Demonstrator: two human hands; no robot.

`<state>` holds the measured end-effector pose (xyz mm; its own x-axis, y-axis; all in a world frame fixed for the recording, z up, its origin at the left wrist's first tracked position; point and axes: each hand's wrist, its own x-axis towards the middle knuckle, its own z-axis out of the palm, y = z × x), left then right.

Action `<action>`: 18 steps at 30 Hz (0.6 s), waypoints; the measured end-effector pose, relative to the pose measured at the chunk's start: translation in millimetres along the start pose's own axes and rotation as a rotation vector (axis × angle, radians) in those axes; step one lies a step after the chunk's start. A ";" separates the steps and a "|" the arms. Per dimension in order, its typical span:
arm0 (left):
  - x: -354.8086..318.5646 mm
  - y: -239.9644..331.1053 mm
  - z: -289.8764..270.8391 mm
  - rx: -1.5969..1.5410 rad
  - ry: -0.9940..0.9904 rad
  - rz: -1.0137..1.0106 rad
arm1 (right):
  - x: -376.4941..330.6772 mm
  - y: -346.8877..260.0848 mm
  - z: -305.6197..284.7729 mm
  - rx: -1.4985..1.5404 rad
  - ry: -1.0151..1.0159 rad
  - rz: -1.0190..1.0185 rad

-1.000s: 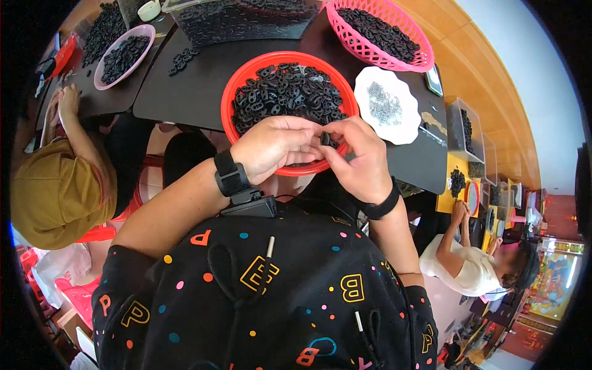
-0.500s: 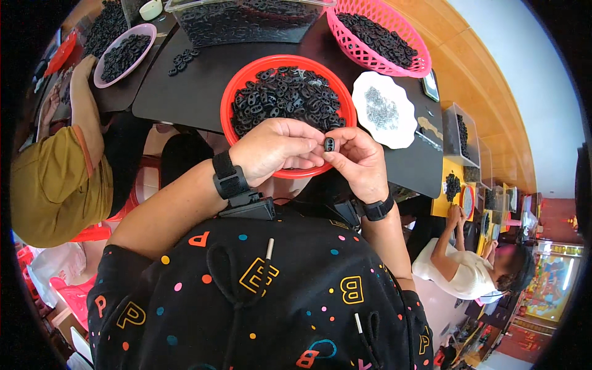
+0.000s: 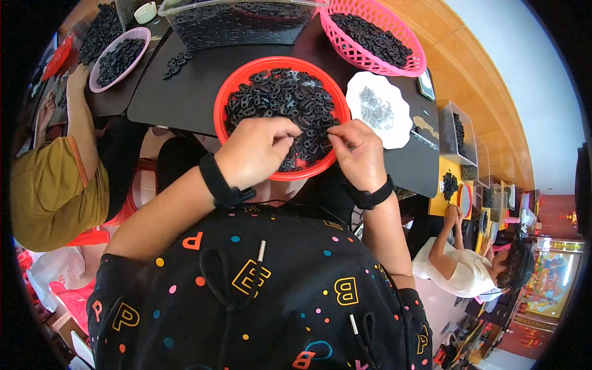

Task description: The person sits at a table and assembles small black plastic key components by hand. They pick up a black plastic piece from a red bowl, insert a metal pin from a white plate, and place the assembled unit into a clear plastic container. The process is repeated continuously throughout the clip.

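Note:
Small black plastic pieces with two holes [image 3: 277,92] fill a red basin [image 3: 221,108] on the table in front of me. Over the basin's near side, my left hand [image 3: 256,151] has curled fingers, thumb and forefinger brought together; whether anything is between them is hidden. My right hand [image 3: 359,154] is at the basin's right rim, its thumb and forefinger pinched. Something dark shows at those fingertips, too small to make out. Just beyond the right hand lies a white scalloped plate [image 3: 399,134] with a heap of small, shiny, thin pieces [image 3: 375,110].
Behind the basin stand a clear bin [image 3: 243,6] and a pink basket [image 3: 421,61], both holding black pieces. A loose cluster [image 3: 177,65] lies on the dark table [image 3: 185,102]. A co-worker [image 3: 55,191] sits at left near a lilac bowl [image 3: 147,40]; another person [image 3: 462,265] works at right.
My hands have moved apart. The black two-holed piece that was between my fingertips is no longer seen there. The left hand shifted left, and the right hand now pinches near the basin's rim.

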<state>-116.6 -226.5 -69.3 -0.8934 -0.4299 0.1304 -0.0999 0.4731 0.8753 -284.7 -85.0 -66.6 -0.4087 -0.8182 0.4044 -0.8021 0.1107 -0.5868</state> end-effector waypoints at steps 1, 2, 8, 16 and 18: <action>-0.1 -1.6 1.5 0.120 -0.016 0.080 | 0.6 0.2 2.1 -0.018 -0.039 -0.030; -0.1 -2.4 2.4 0.239 -0.033 0.161 | 1.3 0.0 4.5 -0.038 -0.079 -0.061; 9.8 8.1 17.2 0.396 -0.129 0.262 | 8.8 -8.7 7.7 -0.276 -0.176 -0.114; 11.3 0.6 23.5 0.477 -0.129 0.157 | 7.6 1.0 6.9 -0.289 0.004 -0.137; 12.1 -3.2 21.1 0.477 -0.135 0.130 | 8.3 -1.6 3.7 -0.257 -0.002 -0.124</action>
<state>-136.3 -217.0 -80.3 -0.9570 -0.2565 0.1352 -0.1454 0.8280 0.5416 -285.2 -94.0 -64.9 -0.2997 -0.8355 0.4605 -0.9302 0.1486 -0.3357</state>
